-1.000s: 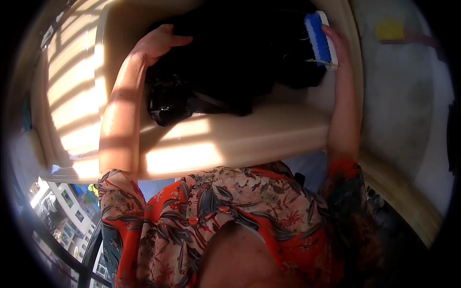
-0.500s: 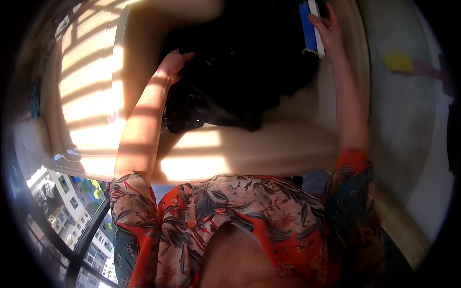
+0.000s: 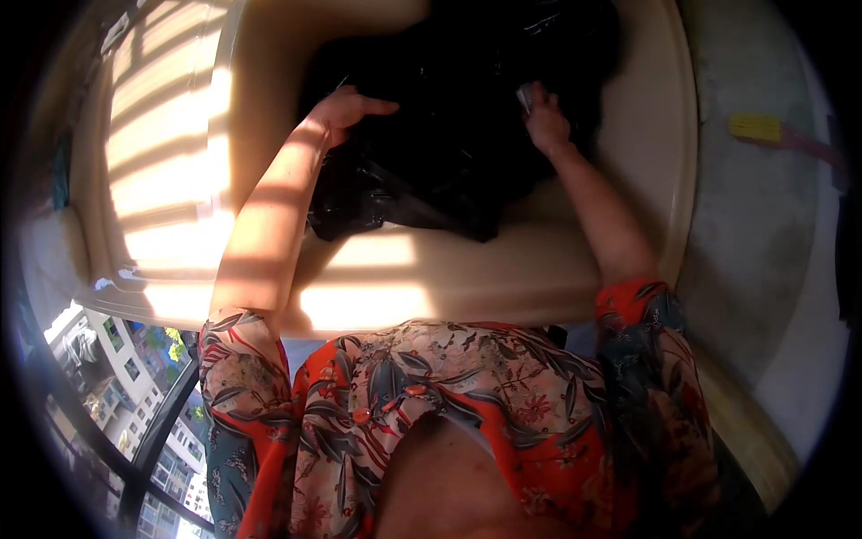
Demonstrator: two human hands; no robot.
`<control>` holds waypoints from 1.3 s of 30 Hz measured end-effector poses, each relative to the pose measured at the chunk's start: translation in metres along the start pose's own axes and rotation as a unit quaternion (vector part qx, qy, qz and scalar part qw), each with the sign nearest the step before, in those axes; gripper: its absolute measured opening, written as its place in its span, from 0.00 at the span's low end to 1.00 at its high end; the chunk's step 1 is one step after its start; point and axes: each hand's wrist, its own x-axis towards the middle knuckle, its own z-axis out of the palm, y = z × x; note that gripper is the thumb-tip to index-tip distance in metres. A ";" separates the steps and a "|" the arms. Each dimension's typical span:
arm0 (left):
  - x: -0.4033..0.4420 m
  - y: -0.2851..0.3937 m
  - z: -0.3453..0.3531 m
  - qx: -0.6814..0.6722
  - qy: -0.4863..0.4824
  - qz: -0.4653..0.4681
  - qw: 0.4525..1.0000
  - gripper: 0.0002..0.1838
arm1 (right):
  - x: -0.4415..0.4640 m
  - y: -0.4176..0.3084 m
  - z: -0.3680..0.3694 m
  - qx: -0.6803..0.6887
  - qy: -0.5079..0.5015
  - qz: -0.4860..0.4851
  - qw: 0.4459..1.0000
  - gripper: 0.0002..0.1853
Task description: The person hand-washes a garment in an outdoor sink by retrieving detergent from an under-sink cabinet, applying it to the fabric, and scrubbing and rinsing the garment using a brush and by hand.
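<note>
A shiny, wet-looking black cloth [image 3: 449,153], perhaps a garment, lies bunched in a beige basin [image 3: 651,117]. On its left part rests my left hand [image 3: 346,110], one digit stretched to the right and the others curled into the dark folds, closed on the cloth as far as shows. My right hand [image 3: 548,121] is closed round a scrub brush [image 3: 525,97] over the right half of the cloth. Only a pale end of the brush shows; its blue bristles are hidden now.
Right of the basin, a yellow-bristled brush [image 3: 756,128] with a pink handle lies on a grey surface [image 3: 754,216]. A ridged, sunlit slope [image 3: 166,171] forms the basin's left side. A window [image 3: 135,404] with buildings beyond is at lower left.
My right hand has brought the scrub brush from the basin's right side leftward and toward me, onto the black cloth. My left hand has shifted slightly right, its digit stretched further.
</note>
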 end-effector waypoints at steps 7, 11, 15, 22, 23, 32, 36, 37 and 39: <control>0.010 -0.002 -0.005 0.013 0.008 -0.019 1.000 0.31 | -0.008 0.023 -0.037 0.216 -0.097 -0.088 0.968 0.35; 0.014 -0.005 0.015 -0.097 0.038 -0.028 0.994 0.23 | -0.025 -0.031 -0.082 0.346 -0.071 -0.063 0.934 0.33; -0.008 0.006 0.039 -0.322 -0.006 -0.009 0.947 0.24 | -0.056 -0.171 -0.038 0.304 0.124 -0.238 0.914 0.29; -0.045 0.019 0.036 -0.148 0.042 0.030 0.988 0.33 | 0.024 -0.022 -0.070 -0.099 -0.043 -0.091 0.990 0.29; -0.036 0.009 0.040 -0.143 0.062 0.022 0.987 0.32 | 0.020 -0.030 -0.071 -0.021 -0.038 -0.078 0.996 0.29; -0.036 -0.005 0.036 -0.232 0.067 0.036 0.970 0.32 | -0.043 -0.089 -0.050 -0.076 0.020 -0.230 0.970 0.29; -0.033 -0.017 0.038 -0.211 0.055 0.036 0.975 0.36 | -0.006 -0.037 -0.082 -0.053 -0.001 -0.048 0.997 0.28; -0.032 -0.023 0.041 -0.216 0.065 0.037 0.974 0.36 | -0.017 -0.067 -0.094 0.002 -0.004 -0.020 1.000 0.28; -0.027 -0.026 0.030 -0.255 0.023 -0.007 0.967 0.37 | -0.052 -0.132 -0.081 0.120 0.010 -0.084 0.989 0.29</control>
